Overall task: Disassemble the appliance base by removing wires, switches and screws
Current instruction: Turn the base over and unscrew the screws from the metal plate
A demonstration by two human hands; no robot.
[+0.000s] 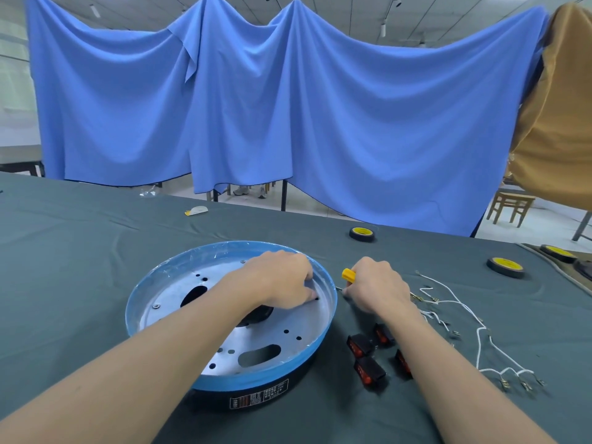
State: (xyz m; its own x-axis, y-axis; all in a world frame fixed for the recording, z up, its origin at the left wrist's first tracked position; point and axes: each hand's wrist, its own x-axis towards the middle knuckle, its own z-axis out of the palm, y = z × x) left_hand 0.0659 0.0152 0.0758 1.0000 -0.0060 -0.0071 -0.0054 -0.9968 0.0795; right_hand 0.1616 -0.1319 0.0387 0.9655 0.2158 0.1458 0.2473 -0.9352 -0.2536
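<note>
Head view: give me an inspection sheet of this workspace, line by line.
Surface: table under a wrinkled dark green cloth.
Job's things: round base with blue rim, metal plate exposed; four switches loose beside it; screwdriver.
Clutter: tape rolls along the far right; small scraps near the far edge.
Hands: left hand curled down onto the plate near the rim, any hold hidden; right hand grips the screwdriver.
Cables: white wires loose on the cloth, right of the switches.
Surroundings: blue sheet hung behind; brown cloth and wooden stool at right.
</note>
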